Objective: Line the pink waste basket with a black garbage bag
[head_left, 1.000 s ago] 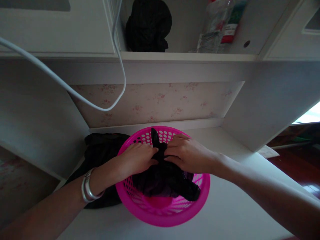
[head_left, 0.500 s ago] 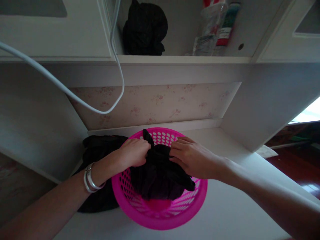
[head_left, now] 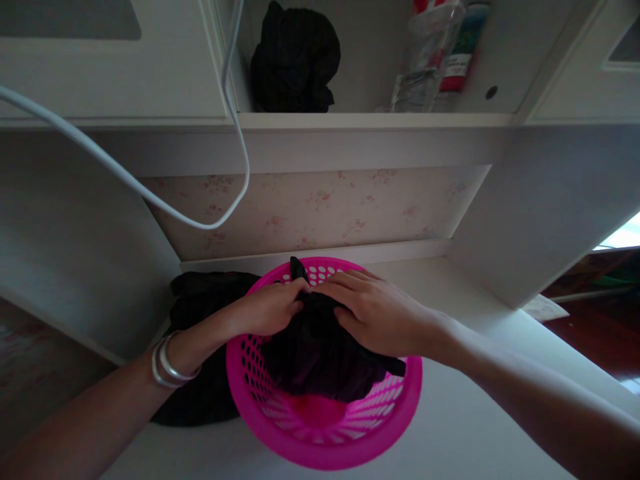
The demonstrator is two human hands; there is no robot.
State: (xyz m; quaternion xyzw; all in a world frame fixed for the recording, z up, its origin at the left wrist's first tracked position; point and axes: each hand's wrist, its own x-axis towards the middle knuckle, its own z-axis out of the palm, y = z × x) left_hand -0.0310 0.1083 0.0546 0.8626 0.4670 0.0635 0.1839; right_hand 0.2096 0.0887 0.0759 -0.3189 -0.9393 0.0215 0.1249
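Observation:
A dark cloth garment (head_left: 325, 360), black with a purplish tint, lies bunched inside a bright pink perforated plastic basket (head_left: 320, 457). My left hand (head_left: 275, 307), with silver bangles (head_left: 170, 360) on its wrist, is closed on the garment at the basket's far left side. A narrow strip of the cloth sticks up beyond those fingers. My right hand (head_left: 373, 310) grips the garment from the right, its fingers bent over the cloth and reaching close to the left hand. Another black cloth (head_left: 200, 393) lies to the left of the basket, partly under my left forearm.
The basket stands on a white surface (head_left: 465, 413) between side panels. A white cable (head_left: 115, 163) hangs across the upper left. On the shelf above sit a black bundle (head_left: 295, 60), a clear plastic container (head_left: 425, 60) and a green and red package (head_left: 463, 53).
My right hand has shifted left along the garment, closer to my left hand. The garment's lower right end has swung slightly outward over the basket. The view has moved a little.

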